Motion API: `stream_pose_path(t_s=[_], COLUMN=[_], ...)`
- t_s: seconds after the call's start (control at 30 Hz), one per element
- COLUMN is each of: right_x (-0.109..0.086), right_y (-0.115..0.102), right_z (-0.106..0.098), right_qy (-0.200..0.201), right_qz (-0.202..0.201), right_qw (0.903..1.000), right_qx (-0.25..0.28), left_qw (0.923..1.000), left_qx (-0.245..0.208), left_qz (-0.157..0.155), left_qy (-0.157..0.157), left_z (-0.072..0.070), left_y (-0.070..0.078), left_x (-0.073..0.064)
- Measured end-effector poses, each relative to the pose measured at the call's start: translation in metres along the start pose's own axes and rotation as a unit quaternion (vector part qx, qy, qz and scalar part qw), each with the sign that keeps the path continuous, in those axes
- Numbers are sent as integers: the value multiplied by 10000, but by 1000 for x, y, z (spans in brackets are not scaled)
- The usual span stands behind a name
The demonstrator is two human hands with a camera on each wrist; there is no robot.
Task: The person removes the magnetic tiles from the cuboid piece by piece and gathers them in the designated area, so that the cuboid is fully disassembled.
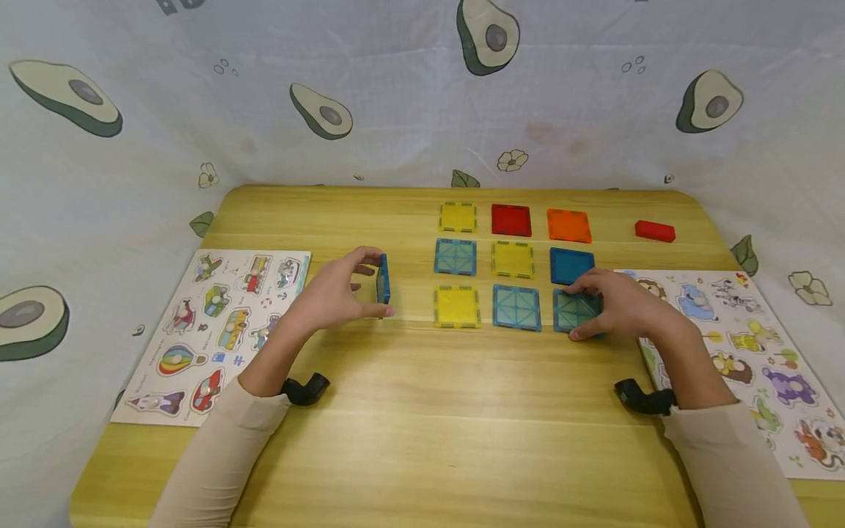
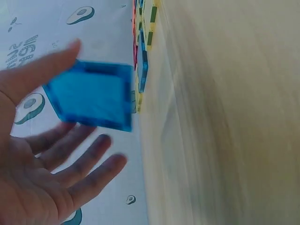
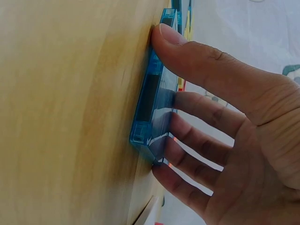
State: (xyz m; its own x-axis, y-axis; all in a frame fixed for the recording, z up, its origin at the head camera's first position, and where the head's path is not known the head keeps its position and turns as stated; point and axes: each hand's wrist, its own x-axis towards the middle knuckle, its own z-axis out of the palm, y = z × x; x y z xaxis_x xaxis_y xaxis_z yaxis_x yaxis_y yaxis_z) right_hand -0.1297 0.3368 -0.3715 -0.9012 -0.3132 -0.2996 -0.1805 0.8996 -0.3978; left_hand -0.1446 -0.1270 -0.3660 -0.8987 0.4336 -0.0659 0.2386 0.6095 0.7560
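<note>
My left hand pinches a dark blue square magnetic tile between thumb and fingers. It stands on edge in the head view, to the left of the laid-out tiles. With thumb and fingertips, my right hand holds the edges of a light blue magnetic tile, which lies at the near right corner of three rows of square tiles. Beside it lies another light blue tile, and just behind it a dark blue tile. A yellow tile is nearest to the left hand.
Farther back lie a red tile and an orange tile. A red block sits at the back right. Picture puzzle boards flank the wooden table: vehicles left, animals right. Avocado-print cloth hangs behind.
</note>
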Motion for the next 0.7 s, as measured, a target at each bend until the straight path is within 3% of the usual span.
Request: stream_pose_path(t_s=[0.17, 0.37, 0.53, 0.7], right_x=[1, 0, 0, 0], right_y=[-1, -1, -1, -2], right_z=[-1, -2, -2, -2], right_qy=[-55, -38, -33, -18], right_qz=[35, 65, 84, 58], right_qw=[10000, 10000, 10000, 10000], right_qx=[19, -6, -7, -24], left_qw=[9979, 9942, 9916, 9895], left_qx=[71, -101, 444, 866], left_qz=[625, 1022, 1134, 954], left_qy=[138, -310, -442, -658], left_z=[9, 25, 43, 63], left_y=[10, 30, 49, 60], left_x=[-3, -6, -9, -13])
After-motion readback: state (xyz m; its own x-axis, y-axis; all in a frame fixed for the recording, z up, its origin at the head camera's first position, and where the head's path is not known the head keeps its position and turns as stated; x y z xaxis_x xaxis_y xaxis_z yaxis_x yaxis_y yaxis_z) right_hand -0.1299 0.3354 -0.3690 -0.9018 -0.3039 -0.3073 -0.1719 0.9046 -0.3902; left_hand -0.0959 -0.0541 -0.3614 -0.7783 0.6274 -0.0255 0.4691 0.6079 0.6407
